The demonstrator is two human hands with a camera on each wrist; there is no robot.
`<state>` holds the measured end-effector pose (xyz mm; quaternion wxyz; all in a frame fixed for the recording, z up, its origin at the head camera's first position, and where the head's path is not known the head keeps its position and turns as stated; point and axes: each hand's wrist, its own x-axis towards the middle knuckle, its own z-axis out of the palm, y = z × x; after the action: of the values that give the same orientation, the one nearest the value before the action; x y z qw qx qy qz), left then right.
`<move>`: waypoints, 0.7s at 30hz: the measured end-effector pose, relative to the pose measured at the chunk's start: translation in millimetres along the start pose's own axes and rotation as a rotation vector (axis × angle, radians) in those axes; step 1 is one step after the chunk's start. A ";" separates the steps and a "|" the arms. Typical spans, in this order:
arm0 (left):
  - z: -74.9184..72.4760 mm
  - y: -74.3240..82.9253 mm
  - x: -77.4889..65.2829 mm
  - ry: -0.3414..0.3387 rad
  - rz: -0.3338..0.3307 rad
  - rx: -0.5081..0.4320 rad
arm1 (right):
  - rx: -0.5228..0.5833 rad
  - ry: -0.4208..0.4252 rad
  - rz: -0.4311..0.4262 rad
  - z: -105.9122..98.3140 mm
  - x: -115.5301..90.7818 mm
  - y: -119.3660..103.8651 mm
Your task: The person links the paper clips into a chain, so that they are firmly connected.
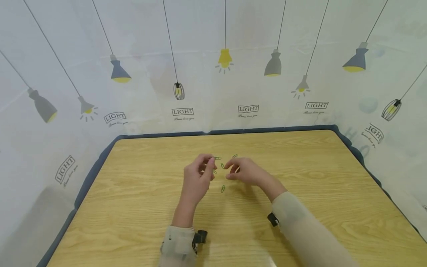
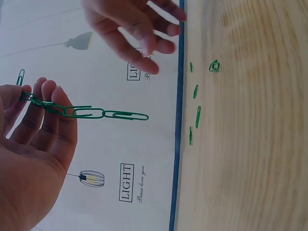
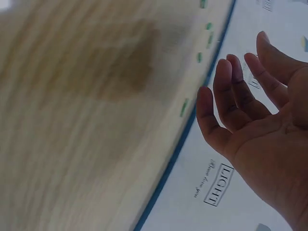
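A chain of linked green paper clips (image 2: 84, 113) is pinched between the thumb and fingers of my left hand (image 1: 196, 181). Its links stretch across the fingers and past them in the left wrist view, and one clip (image 2: 20, 77) sticks up beyond the thumb tip. My right hand (image 1: 247, 171) hovers beside it over the table, fingers loosely bent and spread, with nothing in its grasp. Near both hands several loose green paper clips lie on the wood, among them one closest to me (image 1: 223, 188) and one farther back (image 1: 235, 156).
The wood-grain table (image 1: 133, 207) has a dark blue edge along its back and sides. Behind it hangs a pale backdrop (image 1: 207, 29) printed with lamps and LIGHT labels. Small black devices sit on the left cuff (image 1: 200, 237) and right cuff (image 1: 273, 219).
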<state>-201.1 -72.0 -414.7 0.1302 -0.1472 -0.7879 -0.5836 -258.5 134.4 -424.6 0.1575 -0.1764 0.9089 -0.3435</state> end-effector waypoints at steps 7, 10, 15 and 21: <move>-1.7 -2.3 -0.5 0.010 -0.013 -0.007 | 0.009 -0.086 -0.024 15.5 7.7 17.3; -2.6 -3.3 -1.2 0.015 -0.011 -0.008 | 0.031 -0.104 -0.043 20.8 8.9 21.5; -3.9 -4.1 -1.6 0.017 -0.012 -0.006 | 0.107 -0.150 -0.029 25.0 8.5 26.9; -3.7 -3.7 -1.9 0.013 -0.022 -0.020 | 0.089 -0.172 0.033 27.9 9.2 21.5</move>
<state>-200.7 -76.7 -417.6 0.1274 -0.1358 -0.7827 -0.5940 -259.8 129.7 -460.7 0.2483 -0.1828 0.8787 -0.3644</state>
